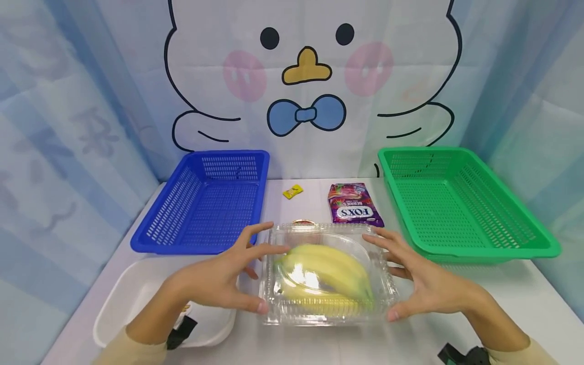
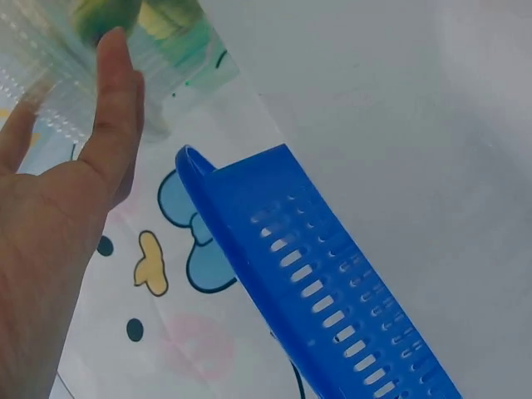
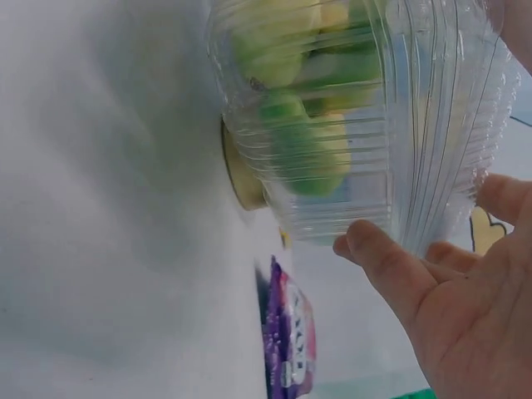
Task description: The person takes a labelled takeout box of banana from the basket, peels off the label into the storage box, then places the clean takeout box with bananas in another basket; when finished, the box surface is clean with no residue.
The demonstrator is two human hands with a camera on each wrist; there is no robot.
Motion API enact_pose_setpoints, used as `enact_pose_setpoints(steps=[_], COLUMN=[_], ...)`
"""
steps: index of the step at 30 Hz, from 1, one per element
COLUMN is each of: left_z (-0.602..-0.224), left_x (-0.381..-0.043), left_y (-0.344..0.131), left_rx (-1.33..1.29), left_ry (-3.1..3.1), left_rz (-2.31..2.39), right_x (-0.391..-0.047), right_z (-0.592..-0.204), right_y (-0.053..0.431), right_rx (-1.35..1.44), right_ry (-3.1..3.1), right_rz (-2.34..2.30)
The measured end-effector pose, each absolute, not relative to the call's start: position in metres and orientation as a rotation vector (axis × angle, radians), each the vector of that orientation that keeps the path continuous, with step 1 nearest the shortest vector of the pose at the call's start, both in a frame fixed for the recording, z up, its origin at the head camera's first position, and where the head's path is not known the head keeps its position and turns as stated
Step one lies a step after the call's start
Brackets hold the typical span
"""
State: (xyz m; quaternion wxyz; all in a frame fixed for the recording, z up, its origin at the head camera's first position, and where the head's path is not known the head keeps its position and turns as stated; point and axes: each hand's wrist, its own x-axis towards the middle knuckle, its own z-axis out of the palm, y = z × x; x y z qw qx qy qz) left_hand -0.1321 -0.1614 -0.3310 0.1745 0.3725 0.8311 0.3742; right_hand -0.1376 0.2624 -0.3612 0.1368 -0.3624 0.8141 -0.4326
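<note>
A clear plastic clamshell box [image 1: 324,314] with yellow-green bananas [image 1: 319,274] inside is between the two hands. My left hand [image 1: 219,279] is spread at its left side, thumb by the near corner and fingers over the far part of the edge. My right hand [image 1: 429,284] is spread at the right side, fingertips at the box's edge and thumb by the near corner. In the right wrist view a round gold-coloured tin [image 3: 241,170] shows at the underside of the box, partly hidden by it.
A blue basket [image 1: 141,243] stands at the back left, a green basket [image 1: 483,253] at the back right. At the front left is a white tub [image 1: 107,319], partly behind the left arm. A yellow wrapped candy [image 1: 293,191] and a purple Fox's candy bag [image 1: 354,205] lie behind the box.
</note>
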Motion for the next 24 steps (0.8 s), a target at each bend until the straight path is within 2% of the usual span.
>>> enact_pose_setpoints(steps=[24], left_z=[-0.305], left_x=[-0.155], left_y=[-0.181], left_rx=[1.066], left_ry=[2.446], left_rz=[1.359], right_x=[-0.179], right_z=[-0.303], right_y=[0.234], right_rx=[-1.123], right_ry=[2.454], right_rz=[-1.226])
